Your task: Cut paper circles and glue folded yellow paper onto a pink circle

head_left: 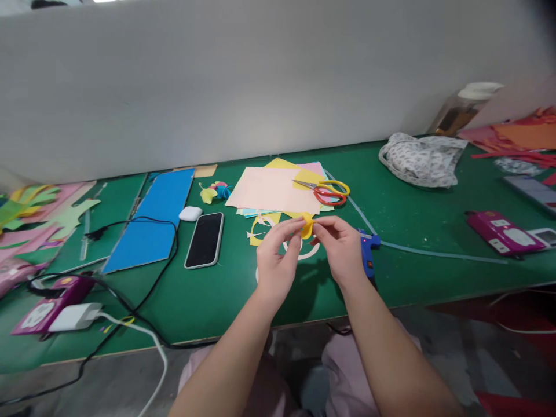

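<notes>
Between the fingertips of my left hand [278,255] and my right hand [343,249] is a small curled piece of yellow paper [307,226]. Both hands are closed in a pinch on it, above the green table. Beneath them lie white and yellow paper offcuts [256,237], partly hidden by my left hand. Just beyond my fingers is a stack of coloured paper sheets [273,188], a pale pink one on top. Scissors [330,191] with yellow and red handles rest on its right side. A blue glue gun [368,255] lies beside my right wrist, partly covered.
Left of my hands are a phone [205,240], a white earbud case [190,214], small paper flowers [212,192] and a blue board [152,220]. Cables trail from a purple power strip [56,304]. To the right lie a patterned cloth bag [423,159] and another purple power strip [499,233].
</notes>
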`<state>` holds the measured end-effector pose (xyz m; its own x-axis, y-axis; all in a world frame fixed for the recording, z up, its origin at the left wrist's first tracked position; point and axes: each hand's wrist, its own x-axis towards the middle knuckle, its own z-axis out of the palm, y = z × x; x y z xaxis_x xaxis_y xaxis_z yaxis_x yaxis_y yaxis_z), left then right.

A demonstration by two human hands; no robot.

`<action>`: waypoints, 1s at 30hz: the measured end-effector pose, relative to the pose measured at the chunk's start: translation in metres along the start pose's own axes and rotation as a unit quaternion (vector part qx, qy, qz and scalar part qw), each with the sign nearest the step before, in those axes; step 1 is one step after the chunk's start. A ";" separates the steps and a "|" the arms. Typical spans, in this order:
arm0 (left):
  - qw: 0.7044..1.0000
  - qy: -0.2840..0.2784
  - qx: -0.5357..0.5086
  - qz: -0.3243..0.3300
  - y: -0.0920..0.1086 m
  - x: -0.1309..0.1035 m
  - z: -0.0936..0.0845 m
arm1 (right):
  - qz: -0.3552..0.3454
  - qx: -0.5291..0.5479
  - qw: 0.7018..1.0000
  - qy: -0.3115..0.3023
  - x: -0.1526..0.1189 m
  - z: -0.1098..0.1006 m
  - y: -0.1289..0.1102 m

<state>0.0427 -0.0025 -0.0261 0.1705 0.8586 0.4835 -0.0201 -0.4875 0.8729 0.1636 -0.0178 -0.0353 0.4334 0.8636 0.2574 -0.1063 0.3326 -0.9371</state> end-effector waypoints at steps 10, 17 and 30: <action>0.994 0.025 0.098 0.038 -0.005 0.006 -0.006 | -0.059 -0.137 0.989 -0.011 -0.005 0.001 -0.006; 0.990 0.019 0.130 0.042 0.001 0.013 -0.014 | -0.086 -0.129 0.987 -0.027 -0.005 0.000 -0.006; 0.979 -0.028 0.195 0.052 0.010 0.014 -0.016 | -0.111 -0.107 0.987 -0.043 -0.003 -0.002 -0.002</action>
<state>0.0286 0.0068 -0.0093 0.2414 0.7964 0.5545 0.3349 -0.6046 0.7227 0.1640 -0.0219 -0.0345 0.3454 0.8105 0.4730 0.1789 0.4379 -0.8810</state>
